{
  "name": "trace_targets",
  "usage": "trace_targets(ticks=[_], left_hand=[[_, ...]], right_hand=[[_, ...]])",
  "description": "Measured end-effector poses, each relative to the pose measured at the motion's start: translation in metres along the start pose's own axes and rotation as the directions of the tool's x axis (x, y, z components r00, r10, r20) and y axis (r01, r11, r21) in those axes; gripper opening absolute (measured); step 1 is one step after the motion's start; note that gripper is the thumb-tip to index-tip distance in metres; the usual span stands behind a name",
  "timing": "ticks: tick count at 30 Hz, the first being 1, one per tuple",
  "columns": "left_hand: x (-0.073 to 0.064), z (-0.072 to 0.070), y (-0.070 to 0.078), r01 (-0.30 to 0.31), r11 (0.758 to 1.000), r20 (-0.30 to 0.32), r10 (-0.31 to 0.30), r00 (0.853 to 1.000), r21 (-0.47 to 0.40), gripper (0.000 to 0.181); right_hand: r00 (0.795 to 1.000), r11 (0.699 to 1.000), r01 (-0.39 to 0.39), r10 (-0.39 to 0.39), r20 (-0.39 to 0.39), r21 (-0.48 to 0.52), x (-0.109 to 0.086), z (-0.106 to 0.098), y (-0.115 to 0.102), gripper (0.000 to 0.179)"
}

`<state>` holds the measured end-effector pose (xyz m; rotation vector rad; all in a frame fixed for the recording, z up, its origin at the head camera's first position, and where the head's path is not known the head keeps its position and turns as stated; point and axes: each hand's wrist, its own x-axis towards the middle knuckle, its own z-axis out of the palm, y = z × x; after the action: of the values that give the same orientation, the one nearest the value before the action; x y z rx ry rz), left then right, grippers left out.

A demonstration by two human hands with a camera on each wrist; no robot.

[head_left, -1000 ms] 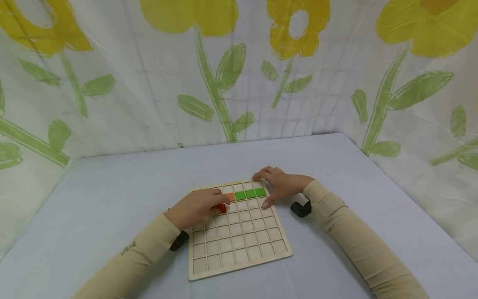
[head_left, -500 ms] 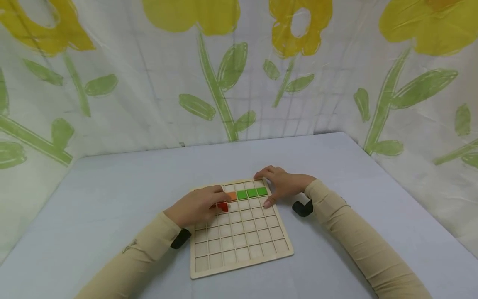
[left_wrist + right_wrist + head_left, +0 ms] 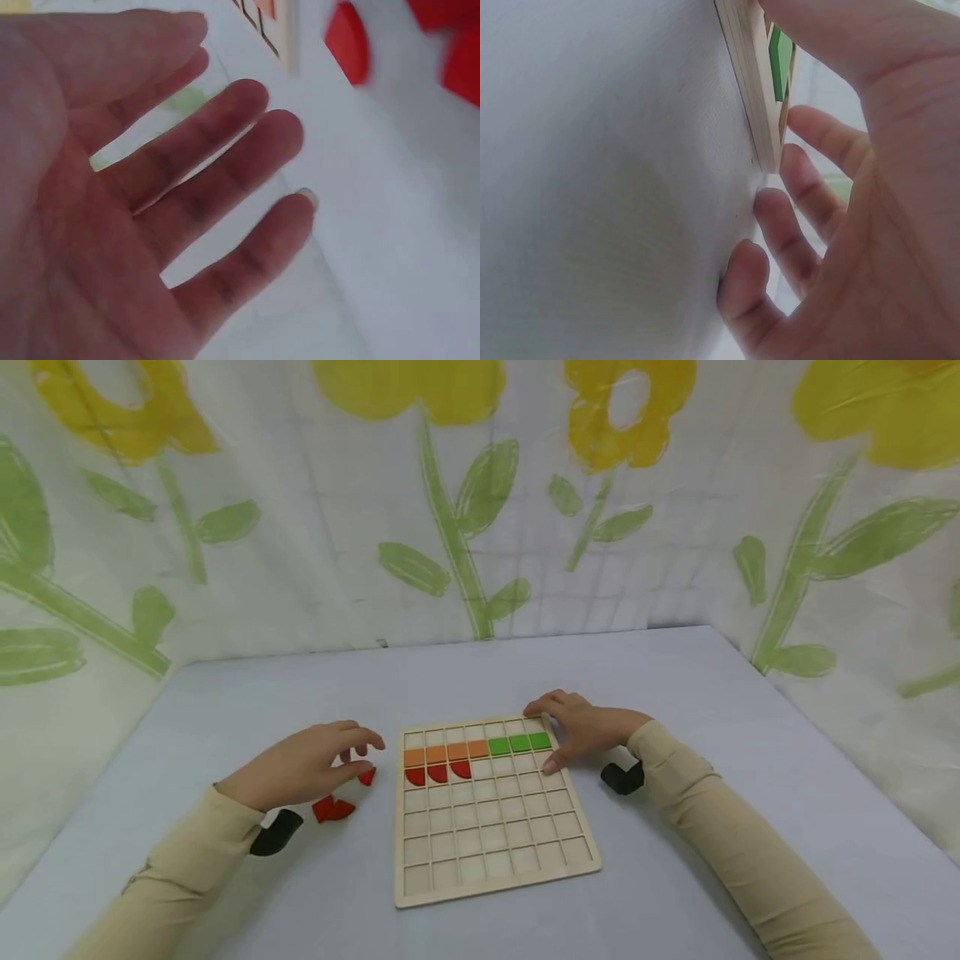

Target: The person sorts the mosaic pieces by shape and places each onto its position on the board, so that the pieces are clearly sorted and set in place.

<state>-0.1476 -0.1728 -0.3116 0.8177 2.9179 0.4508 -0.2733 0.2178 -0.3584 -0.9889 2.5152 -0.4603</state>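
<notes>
A wooden grid board (image 3: 497,891) lies flat in the head view. Its second row holds several orange squares (image 3: 436,755) and three green squares (image 3: 519,743). Below them, at the row's left end, sit three red quarter-circle tiles (image 3: 437,772). My left hand (image 3: 307,766) is off the board's left side, fingers spread and loosely bent, with nothing in it. Loose red tiles (image 3: 332,808) lie beside and under that hand; the left wrist view shows them blurred. My right hand (image 3: 588,728) rests at the board's far right corner, thumb on the right edge, fingers by the top edge.
A pale cloth-covered table (image 3: 675,893) surrounds the board. Behind it hangs a white curtain (image 3: 315,577) with painted yellow flowers and green leaves. Dark wrist-camera mounts (image 3: 276,832) stick out below both sleeves.
My left hand has let go of a red tile, now in the third row, and moved left off the board to the loose red tiles. The right hand stays at the corner.
</notes>
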Motion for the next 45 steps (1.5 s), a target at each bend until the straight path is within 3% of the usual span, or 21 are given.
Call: trace_targets(ticks=[5,10,15,24,30,35,40,45], left_hand=[[-0.024,-0.003,-0.016,0.101,0.994,0.059,-0.099,0.993,-0.031,0.028],[-0.04,0.005,-0.028,0.103,0.99,0.091,-0.095,0.991,-0.093,0.029],[-0.048,0.013,-0.035,0.08,0.992,0.063,-0.074,0.995,-0.101,0.024],[-0.045,0.015,-0.033,0.06,0.994,0.051,-0.056,0.997,-0.089,0.026],[-0.043,0.016,-0.034,0.0,0.997,0.019,0.002,1.0,-0.082,0.023],[-0.038,0.015,-0.032,0.007,0.997,0.005,-0.006,1.0,-0.072,0.025],[-0.025,0.014,-0.023,-0.019,0.995,-0.043,0.014,0.999,-0.101,0.022],[-0.002,0.014,-0.007,-0.061,0.99,-0.031,0.058,0.998,-0.129,0.023]], right_hand=[[1.0,1.0,-0.004,0.004,0.0,0.009,-0.002,-0.002,-0.001,0.095],[1.0,0.999,-0.015,0.015,0.007,0.03,-0.003,-0.003,-0.002,0.093],[1.0,0.999,0.005,-0.006,0.01,0.037,-0.001,-0.002,-0.003,0.094],[1.0,0.999,0.017,-0.017,0.012,0.047,-0.003,-0.001,-0.004,0.092],[1.0,0.999,0.023,-0.023,0.006,0.04,-0.003,-0.002,-0.004,0.091],[1.0,0.999,0.016,-0.016,0.011,0.048,-0.003,-0.002,-0.004,0.091],[1.0,0.998,0.024,-0.025,0.01,0.057,-0.004,-0.002,-0.003,0.09],[1.0,0.998,0.03,-0.03,0.001,0.061,-0.003,-0.001,0.0,0.089]])
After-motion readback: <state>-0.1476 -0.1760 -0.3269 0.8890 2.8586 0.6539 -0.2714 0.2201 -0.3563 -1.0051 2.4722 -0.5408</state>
